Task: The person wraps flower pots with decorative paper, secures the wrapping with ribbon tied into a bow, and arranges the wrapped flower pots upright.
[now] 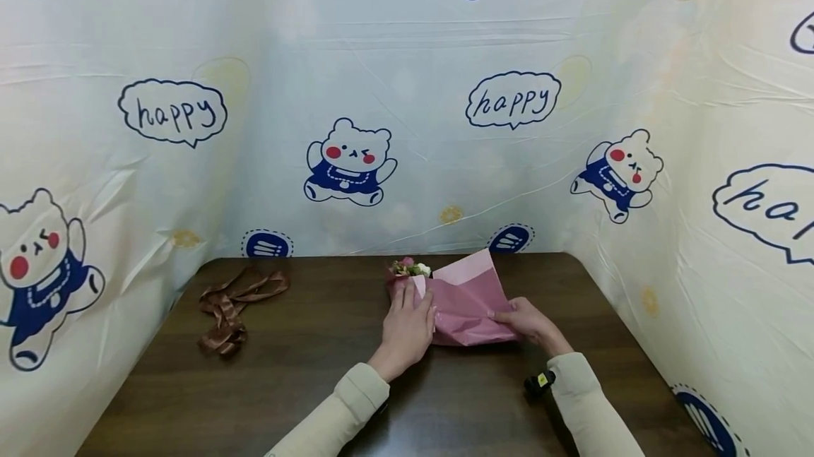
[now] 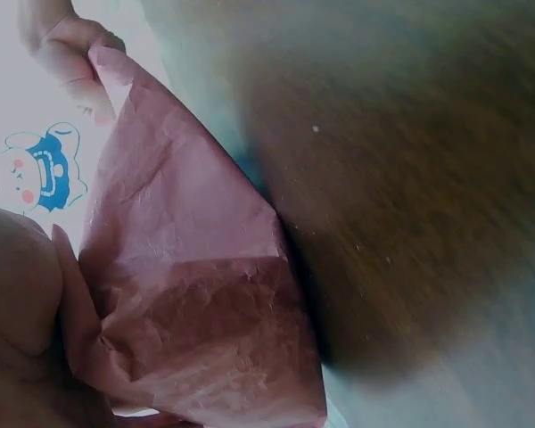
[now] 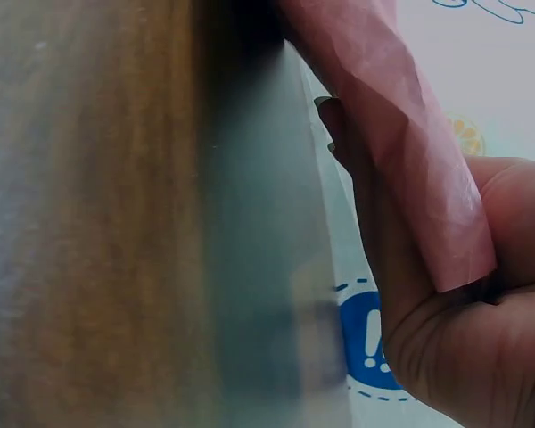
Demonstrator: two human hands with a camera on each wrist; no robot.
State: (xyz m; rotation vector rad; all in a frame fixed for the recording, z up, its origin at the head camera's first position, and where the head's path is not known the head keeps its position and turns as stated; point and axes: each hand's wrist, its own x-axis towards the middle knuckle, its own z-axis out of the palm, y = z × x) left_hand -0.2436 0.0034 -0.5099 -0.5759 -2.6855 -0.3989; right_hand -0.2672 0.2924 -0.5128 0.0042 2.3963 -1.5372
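Pink wrapping paper (image 1: 467, 301) lies around a small bunch of flowers (image 1: 410, 268), whose pink and white heads show at the paper's far left end. My left hand (image 1: 410, 323) rests on the wrapped part, its fingers extended over the paper just below the blooms. On the other side, my right hand (image 1: 531, 321) pinches the paper's right edge between thumb and fingers. In the right wrist view that edge of the paper (image 3: 410, 152) runs between the thumb and fingers. The left wrist view shows the sheet (image 2: 187, 214) stretched between both hands. The stems are hidden.
A loose brown ribbon (image 1: 225, 309) lies in loops on the left of the dark wooden table (image 1: 318, 365). A patterned curtain (image 1: 420, 146) with bears and "happy" bubbles encloses the table at the back and sides. A black wrist device (image 1: 539, 382) sits by the right cuff.
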